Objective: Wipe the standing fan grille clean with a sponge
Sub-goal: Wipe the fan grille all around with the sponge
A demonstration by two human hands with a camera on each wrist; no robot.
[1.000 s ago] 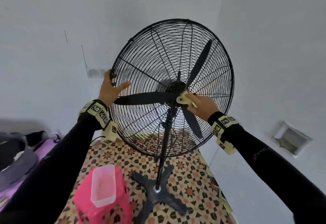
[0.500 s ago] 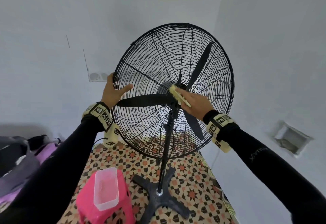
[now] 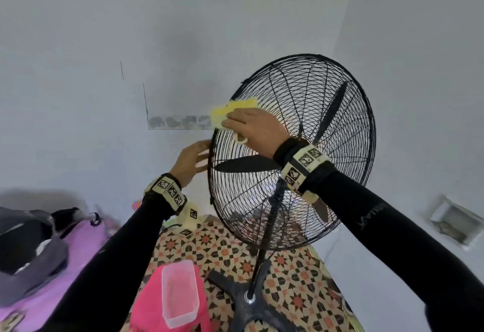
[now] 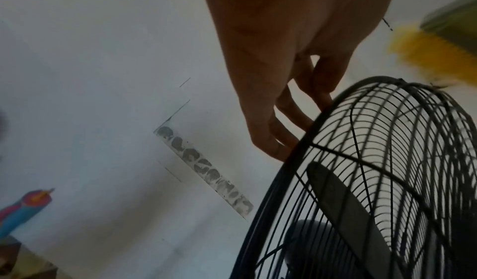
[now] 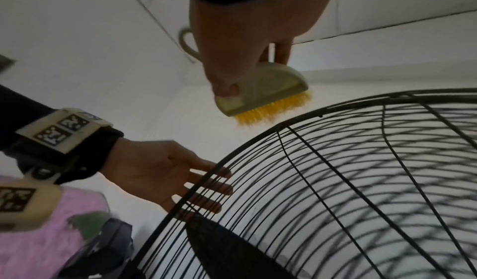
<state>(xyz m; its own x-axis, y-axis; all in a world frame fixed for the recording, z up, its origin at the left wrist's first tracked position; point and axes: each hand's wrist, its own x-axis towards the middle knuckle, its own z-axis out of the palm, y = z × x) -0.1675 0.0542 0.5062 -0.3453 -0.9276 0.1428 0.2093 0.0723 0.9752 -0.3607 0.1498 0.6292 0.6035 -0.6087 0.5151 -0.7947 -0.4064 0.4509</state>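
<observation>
A black standing fan fills the right half of the head view, its wire grille [image 3: 301, 111] round the dark blades. My right hand [image 3: 251, 127] grips a cream-backed scrub brush [image 3: 230, 113] with yellow bristles at the grille's upper left rim. In the right wrist view the brush [image 5: 263, 93] hangs bristles-down just over the rim of the grille [image 5: 335, 181]; contact is unclear. My left hand [image 3: 192, 160] lies at the grille's left rim with straight fingers [image 4: 284, 120] reaching behind the wires. No sponge is in view.
The fan's cross-shaped base [image 3: 248, 303] stands on a patterned mat [image 3: 209, 248]. A pink stool carrying a clear plastic tub [image 3: 179, 292] sits close in front. Pink bedding with dark clothes [image 3: 31, 248] lies at left. White walls meet behind the fan.
My right hand has carried the brush from the fan's hub up and left to the grille's rim. My left hand has loosened from the rim to straight fingers. The fan now sits further right.
</observation>
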